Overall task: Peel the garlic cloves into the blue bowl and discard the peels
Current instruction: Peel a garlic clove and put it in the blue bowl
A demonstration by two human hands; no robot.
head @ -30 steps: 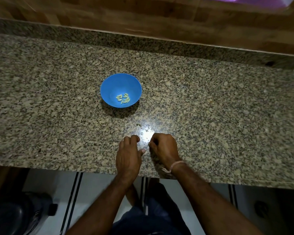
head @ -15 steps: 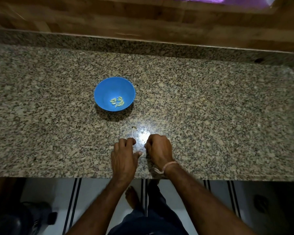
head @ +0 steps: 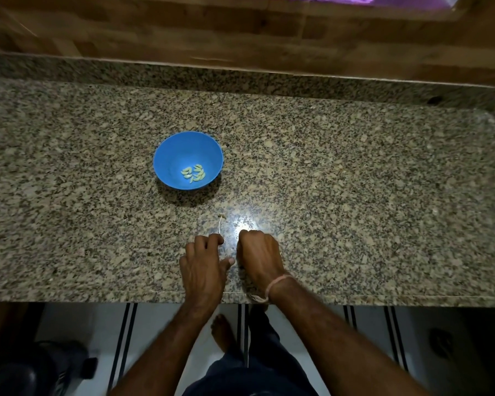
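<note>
A blue bowl [head: 166, 155] stands on the granite counter with several peeled garlic cloves [head: 193, 174] in its bottom. A thin pale strand of peel [head: 219, 224] lies on the counter between the bowl and my hands. My left hand [head: 202, 267] rests near the front edge with its fingers curled under and its thumb stuck out to the right; its index fingertip is at the strand's near end. My right hand [head: 259, 257] is beside it, curled into a fist on the counter. What its fingers cover is hidden.
The granite counter [head: 355, 210] runs wide to both sides, with a raised granite strip and a wooden wall behind. Its front edge [head: 355, 298] lies just under my wrists. Below are a tiled floor and my foot [head: 223, 330].
My head has tilted, so the whole view slid down a little. Both hands stay curled in the same spot by the strand of peel; the bowl has not moved.
</note>
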